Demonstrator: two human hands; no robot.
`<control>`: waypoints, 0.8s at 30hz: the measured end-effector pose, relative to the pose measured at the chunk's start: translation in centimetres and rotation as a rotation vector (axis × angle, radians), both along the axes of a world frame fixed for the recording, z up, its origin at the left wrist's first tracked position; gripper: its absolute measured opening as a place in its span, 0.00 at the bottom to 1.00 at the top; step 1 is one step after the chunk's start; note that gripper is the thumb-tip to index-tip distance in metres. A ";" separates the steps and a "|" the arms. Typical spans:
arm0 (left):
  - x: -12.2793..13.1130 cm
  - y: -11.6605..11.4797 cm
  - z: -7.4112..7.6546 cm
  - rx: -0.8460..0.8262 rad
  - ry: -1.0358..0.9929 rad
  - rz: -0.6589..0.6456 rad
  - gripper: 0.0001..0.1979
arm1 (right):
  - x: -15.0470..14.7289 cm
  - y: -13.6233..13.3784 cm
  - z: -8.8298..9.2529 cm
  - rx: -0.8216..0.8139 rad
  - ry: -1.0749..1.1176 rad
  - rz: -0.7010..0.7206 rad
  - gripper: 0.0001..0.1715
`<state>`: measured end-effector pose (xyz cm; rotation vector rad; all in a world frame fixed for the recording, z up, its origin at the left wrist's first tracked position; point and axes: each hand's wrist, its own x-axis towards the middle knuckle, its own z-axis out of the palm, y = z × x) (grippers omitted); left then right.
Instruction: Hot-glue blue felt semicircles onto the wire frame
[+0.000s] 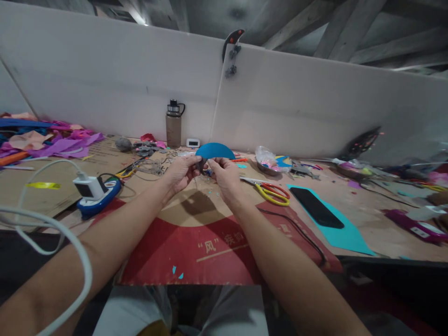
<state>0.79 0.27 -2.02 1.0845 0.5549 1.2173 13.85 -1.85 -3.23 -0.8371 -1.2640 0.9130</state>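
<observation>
Above the cardboard, a blue half-round sheet (214, 150) rises behind my fingertips, looking like paper or thin foam. My left hand (185, 171) is closed in a pinch at the sheet's lower left corner, where something small and dark grey shows. Close beside it, my right hand (226, 175) pinches the lower edge with thumb and forefinger. The exact contact points are partly hidden by the fingers. Under both hands lies a red and tan cardboard sheet (224, 261) with printed characters. Scissors (273, 192) with yellow and red handles rest just right of my right hand.
A phone (317, 207) lies on a turquoise sheet (350, 240) at right. At left are a blue power strip (100, 198), a charger (89, 187) and a looping white cable (86, 261). A bottle (173, 126) stands by the white partition (122, 79). Coloured scraps (52, 140) pile far left.
</observation>
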 end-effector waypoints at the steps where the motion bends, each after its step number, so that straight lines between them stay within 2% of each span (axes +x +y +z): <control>1: 0.0 0.0 0.0 -0.008 -0.003 0.003 0.01 | 0.0 -0.1 0.1 0.008 -0.011 -0.003 0.13; 7: 0.1 -0.2 0.1 -0.019 0.005 -0.010 0.04 | 0.0 -0.2 0.4 0.007 -0.053 -0.008 0.13; 10: 0.4 -0.5 -0.1 0.022 0.072 0.020 0.05 | 0.0 -0.1 0.3 0.001 -0.037 -0.078 0.12; 11: 0.5 -0.6 -0.2 0.054 0.116 0.084 0.08 | 0.0 -0.1 0.3 -0.002 -0.029 -0.113 0.11; 13: 0.7 -0.9 -0.4 0.153 0.244 0.297 0.12 | 0.1 -0.1 0.2 -0.008 -0.020 -0.177 0.10; 15: 0.7 -1.1 -0.6 0.306 0.398 0.503 0.13 | 0.2 -0.1 0.3 -0.007 -0.048 -0.231 0.10; 16: 0.6 -1.1 -0.6 0.391 0.472 0.554 0.11 | 0.2 -0.2 0.4 -0.004 -0.073 -0.258 0.10; 19: 0.6 -1.3 -0.7 0.567 0.589 0.516 0.09 | 0.1 -0.6 0.5 0.011 -0.154 -0.314 0.11; 24: 0.9 -1.7 -0.6 0.565 0.552 0.313 0.11 | 0.1 -0.6 0.2 0.170 -0.270 -0.283 0.12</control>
